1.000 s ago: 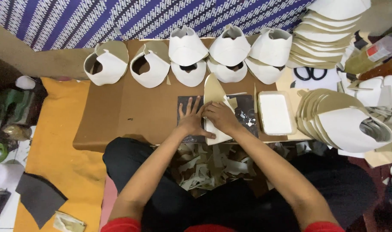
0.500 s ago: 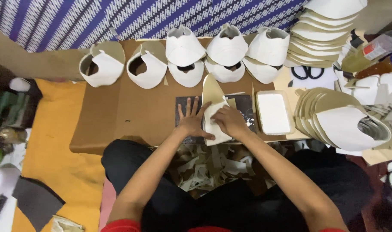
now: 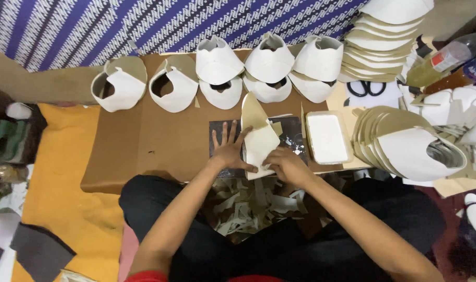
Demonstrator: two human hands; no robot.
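A white shoe-upper piece point(image 3: 259, 141) with a tan folded flap lies on a dark cutting mat point(image 3: 217, 130) on the brown board point(image 3: 144, 141). My left hand point(image 3: 230, 149) lies flat with spread fingers on the mat, its thumb pressing the left edge of the piece. My right hand point(image 3: 285, 164) has its fingers curled over the lower right corner of the same piece, near the board's front edge.
Several finished white uppers point(image 3: 217, 62) stand in a row at the back. A white tray of glue point(image 3: 327, 137) sits right of the mat. Stacks of cut pieces point(image 3: 405, 146) lie at right, with scissors point(image 3: 367, 89) and bottles point(image 3: 447, 57) behind. Offcuts point(image 3: 248, 203) fill my lap.
My right hand has slid from the top of the piece down to its lower right corner. The left hand stays flat on the mat. The view has shifted slightly.
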